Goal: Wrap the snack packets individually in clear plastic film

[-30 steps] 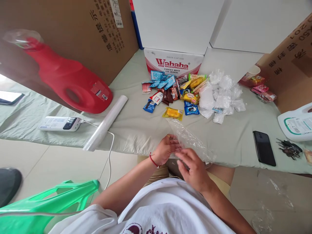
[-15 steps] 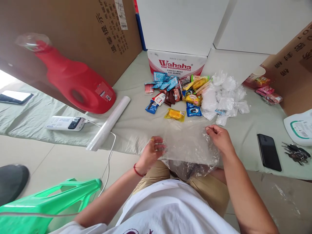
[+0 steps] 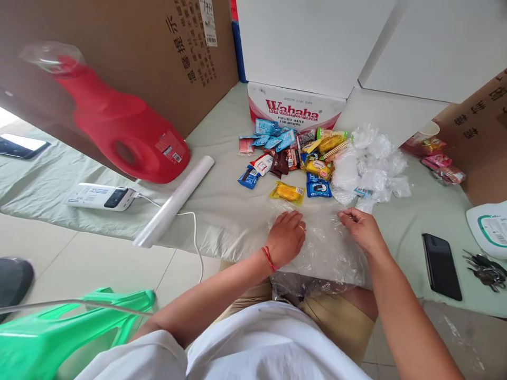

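A sheet of clear plastic film (image 3: 322, 245) lies across the front of the cloth-covered table and droops over its edge above my lap. My right hand (image 3: 361, 228) pinches the film's far right edge between thumb and fingers. Back up, my left hand (image 3: 287, 238) rests on the left part of the film, fingers laid forward on it; its thumb is hidden. Just beyond the left hand is a yellow-wrapped snack (image 3: 287, 192). A heap of small snack packets (image 3: 279, 162) lies farther back, beside several bundles wrapped in clear plastic (image 3: 376, 166).
A roll of plastic film (image 3: 174, 203) lies at left, near a power bank (image 3: 101, 197) with a white cable. A red jug (image 3: 134, 129) stands behind them. At right are a black phone (image 3: 441, 266), keys (image 3: 485, 269) and a white bottle (image 3: 491, 227). Boxes (image 3: 295, 105) line the back.
My left hand has moved right and forward, from the film's left edge onto the film, turning palm down. My right hand still pinches the edge. The view has shifted slightly.
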`<state>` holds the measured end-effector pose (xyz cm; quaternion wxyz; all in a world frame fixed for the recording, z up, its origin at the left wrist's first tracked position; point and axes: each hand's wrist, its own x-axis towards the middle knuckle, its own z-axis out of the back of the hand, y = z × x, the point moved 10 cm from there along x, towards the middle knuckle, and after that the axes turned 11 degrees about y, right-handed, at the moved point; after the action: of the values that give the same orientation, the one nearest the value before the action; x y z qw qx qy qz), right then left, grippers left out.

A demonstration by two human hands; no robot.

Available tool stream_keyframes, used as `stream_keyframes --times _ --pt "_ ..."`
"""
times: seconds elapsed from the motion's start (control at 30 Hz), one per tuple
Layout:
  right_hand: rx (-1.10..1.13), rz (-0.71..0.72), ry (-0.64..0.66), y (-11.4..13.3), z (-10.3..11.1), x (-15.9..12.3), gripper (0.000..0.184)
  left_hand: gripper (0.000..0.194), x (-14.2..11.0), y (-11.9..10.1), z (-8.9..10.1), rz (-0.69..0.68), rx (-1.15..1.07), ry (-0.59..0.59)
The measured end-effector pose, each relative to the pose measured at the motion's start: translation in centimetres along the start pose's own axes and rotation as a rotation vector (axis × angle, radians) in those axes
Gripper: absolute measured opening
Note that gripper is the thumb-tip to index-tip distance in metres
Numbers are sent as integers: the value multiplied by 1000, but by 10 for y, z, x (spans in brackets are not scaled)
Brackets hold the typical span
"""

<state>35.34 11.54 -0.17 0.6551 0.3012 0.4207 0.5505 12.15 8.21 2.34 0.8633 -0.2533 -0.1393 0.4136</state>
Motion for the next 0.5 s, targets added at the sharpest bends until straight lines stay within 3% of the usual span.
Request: stream_keyframes --times 0.07,0.13,0.2,0.23,0.3,0.37,0.43,0.5 --pt "-205 -22 -154 -8 36 1 26 39 8 21 -17 57 61 31" --pt "-448 -5 -334 1 68 -1 23 45 6 32 -26 66 110 48" --pt "-603 103 -370 24 71 6 29 50 -1 33 -29 50 151 65" --pt "-639 189 -298 39 59 13 30 51 -4 32 -30 43 168 71" --pt "-714 369 -49 68 14 30 29 53 -11 27 -30 30 194 75" --pt "-830 449 150 88 -32 48 31 53 -16 23 -31 18 211 69" --pt "-963 395 186 96 -56 71 35 53 -18 22 -31 13 224 67" --pt "-1070 312 144 100 -63 93 39 54 -19 23 -33 10 240 70"
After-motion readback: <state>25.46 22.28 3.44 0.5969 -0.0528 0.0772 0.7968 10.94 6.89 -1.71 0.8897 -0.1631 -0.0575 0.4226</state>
